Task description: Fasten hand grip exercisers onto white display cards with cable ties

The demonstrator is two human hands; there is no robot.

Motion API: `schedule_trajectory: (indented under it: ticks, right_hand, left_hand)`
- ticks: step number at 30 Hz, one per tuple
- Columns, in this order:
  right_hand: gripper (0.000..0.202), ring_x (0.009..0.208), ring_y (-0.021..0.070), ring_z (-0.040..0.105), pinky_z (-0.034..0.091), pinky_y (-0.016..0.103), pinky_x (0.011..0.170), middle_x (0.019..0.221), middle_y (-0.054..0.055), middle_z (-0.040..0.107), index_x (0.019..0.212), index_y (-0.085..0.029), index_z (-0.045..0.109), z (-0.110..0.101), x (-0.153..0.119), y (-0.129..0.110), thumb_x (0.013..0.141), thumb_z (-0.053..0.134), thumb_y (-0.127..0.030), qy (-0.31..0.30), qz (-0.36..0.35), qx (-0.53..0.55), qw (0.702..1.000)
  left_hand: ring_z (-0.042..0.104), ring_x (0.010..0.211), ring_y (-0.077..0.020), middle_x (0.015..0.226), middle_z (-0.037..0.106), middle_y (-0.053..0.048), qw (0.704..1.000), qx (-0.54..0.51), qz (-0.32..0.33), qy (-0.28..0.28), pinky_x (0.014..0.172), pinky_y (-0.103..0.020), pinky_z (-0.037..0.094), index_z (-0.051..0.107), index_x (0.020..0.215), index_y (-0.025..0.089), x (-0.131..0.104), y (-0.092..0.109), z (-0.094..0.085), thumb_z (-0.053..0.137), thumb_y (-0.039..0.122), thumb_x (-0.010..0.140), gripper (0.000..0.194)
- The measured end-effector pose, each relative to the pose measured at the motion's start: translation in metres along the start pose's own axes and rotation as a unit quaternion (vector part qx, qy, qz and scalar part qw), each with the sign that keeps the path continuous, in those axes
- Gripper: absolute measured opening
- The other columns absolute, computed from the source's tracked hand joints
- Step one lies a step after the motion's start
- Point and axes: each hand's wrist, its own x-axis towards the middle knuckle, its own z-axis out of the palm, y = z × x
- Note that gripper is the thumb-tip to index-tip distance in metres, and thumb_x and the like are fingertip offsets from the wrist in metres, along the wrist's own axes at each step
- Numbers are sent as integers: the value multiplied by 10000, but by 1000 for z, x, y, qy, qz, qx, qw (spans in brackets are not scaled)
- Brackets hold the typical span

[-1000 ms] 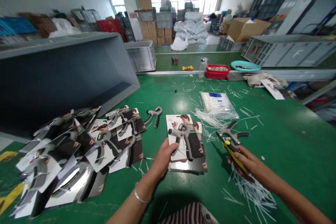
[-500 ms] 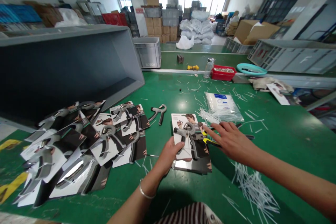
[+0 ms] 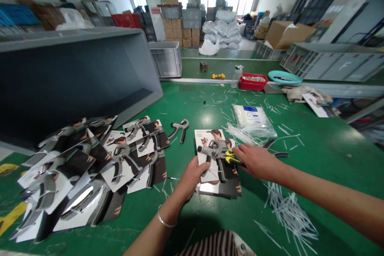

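Note:
My left hand (image 3: pixel 193 176) is closed on the edge of a printed card (image 3: pixel 202 138), its thumb pressing the handle of a grey and black hand gripper (image 3: pixel 214 150) that lies on the card. More cards (image 3: pixel 219 189) lie stacked beneath. My right hand (image 3: pixel 255 160) is wrapped over yellow and black pliers (image 3: pixel 230 157), whose jaws point left at the hand gripper's spring end. The dark handle ends stick out beyond my right hand. Part of the pliers is hidden under my fingers. One loose hand gripper (image 3: pixel 179 130) lies beyond the stack, to the left.
Carded hand grippers (image 3: pixel 120 164) pile up at left before a tipped grey crate (image 3: pixel 147 72). White cable ties (image 3: pixel 292 216) lie scattered and heaped at right, near a plastic bag of ties (image 3: pixel 253 120). A red tray (image 3: pixel 253 83) and a glass jar (image 3: pixel 237 76) stand farther back.
My right hand has drawn its fingers in around the pliers, and the pliers have moved left to the hand gripper. My left hand keeps its hold. The view has shifted slightly.

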Motion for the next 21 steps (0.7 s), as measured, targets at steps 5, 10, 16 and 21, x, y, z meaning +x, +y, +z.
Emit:
schedule_trajectory:
  ticks: [5, 10, 16, 21]
  right_hand:
    - [345, 907, 261, 669, 510, 347, 769, 1075, 124, 687, 1228, -172, 555, 15, -8, -6, 897, 527, -268, 2, 40, 154, 987]
    - [382, 1045, 279, 665, 523, 420, 903, 1214, 153, 672, 1283, -180, 556, 39, -39, -33, 935, 480, -318, 96, 96, 321, 937]
    - [335, 988, 270, 668, 525, 393, 881, 1116, 89, 709, 1194, -237, 619, 27, -80, -46, 962, 479, -433, 36, 92, 450, 888]
    - [272, 751, 206, 652, 508, 314, 712, 868, 49, 707, 1014, -231, 644, -14, -79, -33, 969, 454, -421, -36, 46, 452, 890]
  left_hand:
    - [685, 768, -226, 959, 702, -105, 999, -22, 13, -21, 587, -352, 603, 582, 1071, 135, -9, 3, 0, 745, 340, 757, 409]
    - [680, 745, -178, 980, 708, -71, 999, -1, 46, 1, 640, -292, 576, 600, 1067, 165, -26, 13, -2, 781, 293, 741, 394]
    - [677, 850, -199, 964, 713, -72, 992, 107, 41, -53, 735, -282, 546, 630, 1028, 159, -42, 42, 0, 822, 268, 693, 401]
    - [672, 847, -199, 970, 705, -69, 986, 149, 41, -67, 714, -284, 556, 624, 1049, 167, -50, 55, 9, 796, 260, 722, 382]
